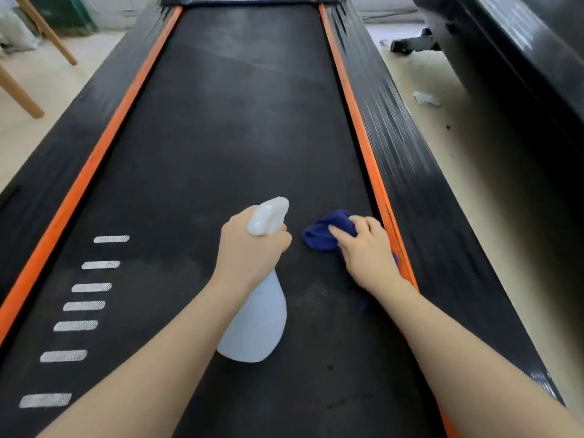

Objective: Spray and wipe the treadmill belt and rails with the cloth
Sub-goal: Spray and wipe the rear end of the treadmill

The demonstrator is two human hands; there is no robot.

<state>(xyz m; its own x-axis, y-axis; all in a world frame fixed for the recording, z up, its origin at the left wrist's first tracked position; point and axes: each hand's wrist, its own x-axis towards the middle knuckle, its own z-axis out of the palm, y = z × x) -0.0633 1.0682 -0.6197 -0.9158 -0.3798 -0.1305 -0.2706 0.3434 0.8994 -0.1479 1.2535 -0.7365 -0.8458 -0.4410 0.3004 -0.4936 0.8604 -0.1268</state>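
Both hands are busy: the left hand (pixel 252 248) grips the bottle (pixel 256 317), the right hand (pixel 363 245) presses the bunched cloth (pixel 325 230) on the belt (pixel 221 137). Sweep firm overlapping strokes toward the orange rail (pixel 373 172); the belt ahead perhaps looks dusty.

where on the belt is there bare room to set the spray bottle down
The belt is bare ahead of both hands, between the two orange strips. It is also bare left of the left hand, beside the white dashes. It is crowded by the right orange strip, where the right hand presses the blue cloth.
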